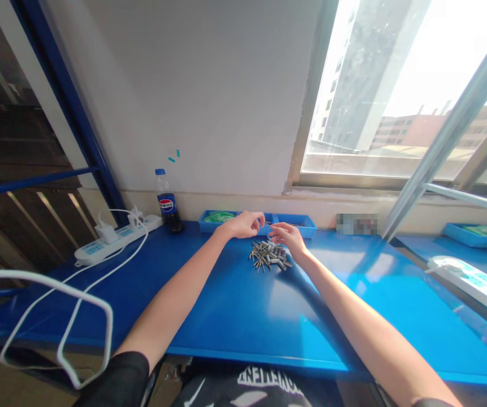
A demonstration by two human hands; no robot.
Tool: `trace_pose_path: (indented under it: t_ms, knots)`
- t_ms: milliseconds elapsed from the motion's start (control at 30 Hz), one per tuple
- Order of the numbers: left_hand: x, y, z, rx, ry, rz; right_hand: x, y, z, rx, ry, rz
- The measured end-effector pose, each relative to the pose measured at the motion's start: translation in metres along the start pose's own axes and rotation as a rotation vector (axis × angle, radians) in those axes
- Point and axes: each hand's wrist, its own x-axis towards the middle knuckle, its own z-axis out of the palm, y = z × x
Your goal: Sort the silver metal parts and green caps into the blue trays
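Observation:
A heap of small metal pins and cylinders (pixel 268 255), some dark with brassy tips and some silvery, lies on the blue table. Above its far left side is my left hand (pixel 245 225), fingers curled down in a pinch at the front of a blue divided tray (pixel 306 232). My right hand (pixel 289 237) hovers over the heap's right side, its fingers bent and drawn together toward the left hand. Whatever sits between the fingertips of either hand is too small to make out. Green packets (pixel 218 217) fill the tray's left compartment; small dark pieces lie in the right one.
A cola bottle (pixel 167 203) stands left of the tray, beside a white power strip (pixel 118 240) with plugs and looping white cable (pixel 111 271). At the right are a metal post (pixel 442 141), another power strip (pixel 472 282) and another blue tray (pixel 459 236). A wall and window rise behind.

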Motion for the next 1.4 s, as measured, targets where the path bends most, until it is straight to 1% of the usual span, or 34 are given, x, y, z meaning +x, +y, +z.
trace_pose_path:
  t_ms: [67,133,267,400,467,533,600,667,733,800,900,1000,1267,1400]
  knots:
    - [0.002,0.000,0.004,-0.056,0.083,0.062,-0.001,-0.001,0.002,0.031,-0.026,0.012]
    - [0.004,0.000,0.008,-0.114,0.116,0.090,-0.002,-0.001,0.003,0.062,-0.036,0.021]
    - [0.006,0.002,0.015,-0.185,0.102,0.092,-0.004,-0.004,0.004,0.074,-0.075,0.020]
    - [0.007,0.003,0.019,-0.192,0.120,0.099,-0.006,-0.005,0.005,0.069,-0.128,0.036]
    - [0.007,0.002,0.018,-0.162,0.128,0.104,-0.005,-0.002,0.005,0.084,-0.122,0.044]
    - [0.006,0.001,0.016,-0.097,0.124,0.091,-0.003,0.001,0.003,0.087,-0.071,0.033]
    - [0.004,-0.002,0.014,-0.015,0.078,0.050,0.001,0.004,0.000,0.066,0.022,-0.005]
    - [0.003,-0.006,0.011,0.061,-0.020,0.004,0.005,0.006,-0.004,0.024,0.128,-0.067]
    - [0.002,-0.009,0.011,0.121,-0.133,-0.026,0.008,0.006,-0.009,-0.009,0.200,-0.130]
    - [0.002,-0.013,0.012,0.160,-0.218,-0.054,0.010,0.007,-0.012,-0.017,0.232,-0.158]
    - [0.003,-0.017,0.016,0.160,-0.288,-0.097,0.011,0.007,-0.015,-0.020,0.246,-0.129]
    - [0.003,-0.018,0.018,0.154,-0.309,-0.110,0.010,0.007,-0.015,-0.024,0.246,-0.102]
    - [0.001,-0.016,0.018,0.186,-0.293,-0.131,0.009,0.004,-0.013,-0.015,0.220,-0.087]
    - [0.000,-0.013,0.017,0.219,-0.308,-0.122,0.008,0.003,-0.012,-0.009,0.216,-0.065]
